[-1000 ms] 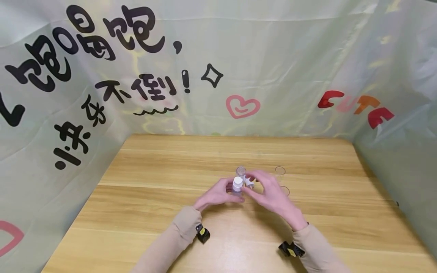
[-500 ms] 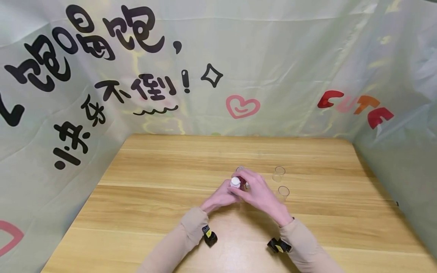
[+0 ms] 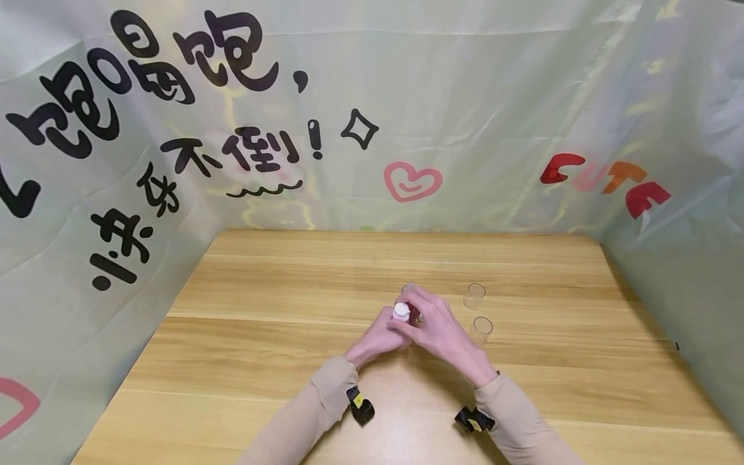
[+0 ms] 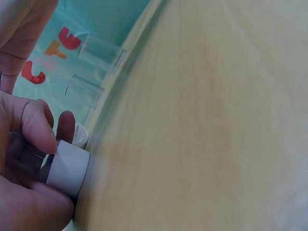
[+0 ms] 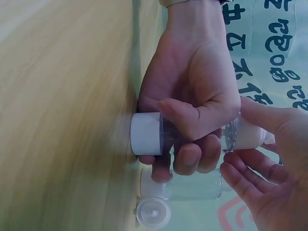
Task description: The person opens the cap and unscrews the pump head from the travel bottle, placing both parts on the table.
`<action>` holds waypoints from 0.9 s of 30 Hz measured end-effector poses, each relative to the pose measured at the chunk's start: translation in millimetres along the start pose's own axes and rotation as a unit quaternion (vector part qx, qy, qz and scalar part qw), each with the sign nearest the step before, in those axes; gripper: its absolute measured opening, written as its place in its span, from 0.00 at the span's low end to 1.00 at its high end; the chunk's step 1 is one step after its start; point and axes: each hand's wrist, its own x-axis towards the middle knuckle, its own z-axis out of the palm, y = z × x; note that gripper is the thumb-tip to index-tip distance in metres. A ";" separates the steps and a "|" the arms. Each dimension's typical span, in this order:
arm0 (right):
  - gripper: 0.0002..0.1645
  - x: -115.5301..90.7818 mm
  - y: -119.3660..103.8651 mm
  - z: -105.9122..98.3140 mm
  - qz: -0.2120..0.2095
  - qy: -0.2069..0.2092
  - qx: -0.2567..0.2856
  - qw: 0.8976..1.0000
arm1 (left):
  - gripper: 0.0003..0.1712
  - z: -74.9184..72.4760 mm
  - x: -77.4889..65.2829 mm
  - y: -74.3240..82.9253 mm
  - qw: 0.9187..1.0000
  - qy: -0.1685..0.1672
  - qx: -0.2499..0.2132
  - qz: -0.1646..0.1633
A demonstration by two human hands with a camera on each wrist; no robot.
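Note:
A clear bottle with a white base (image 5: pixel 146 134) and a white flip-top-like cap (image 3: pixel 401 311) stands at the middle of the table. My left hand (image 3: pixel 380 332) wraps its fingers and thumb round the bottle's clear body. At the top, my right hand (image 3: pixel 438 328) holds the white cap between thumb and fingers, as the right wrist view shows from the side. Behind the held bottle is a second clear bottle (image 5: pixel 195 186), also white at its base and mostly hidden by my right hand in the head view. Beside it lies a round white lid (image 5: pixel 153 213).
To the right of my hands, two clear cylindrical covers stand on the wooden table (image 3: pixel 279 290): a far cover (image 3: pixel 474 300) and a near cover (image 3: pixel 482 330). A printed cloth (image 3: pixel 476 97) hangs behind the table and along both sides.
Over the second, my right hand moved left onto the cap and my left hand moved right and closed round the bottle. Since half a second ago both hands have barely moved.

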 end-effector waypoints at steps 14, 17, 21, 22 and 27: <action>0.18 0.7 -1.9 -6.0 -0.022 -0.026 -0.017 0.999 | 0.19 -0.5 2.5 -1.4 1.000 -0.004 0.000 -0.004; 0.21 0.0 -2.7 -8.6 -0.022 -0.043 -0.004 0.999 | 0.14 -0.6 3.2 -1.2 1.000 -0.009 -0.012 -0.004; 0.30 -2.8 -2.1 -9.9 -0.004 -0.059 -0.002 0.998 | 0.10 -1.4 2.3 -0.9 1.000 -0.011 0.007 0.021; 0.32 -3.4 -1.9 -9.6 0.000 -0.059 -0.005 0.998 | 0.10 -1.6 2.0 -0.9 0.999 -0.013 0.014 0.026; 0.30 -1.8 -2.0 -7.3 -0.007 -0.040 -0.027 0.999 | 0.07 -1.1 2.4 -1.0 0.999 -0.021 0.009 0.025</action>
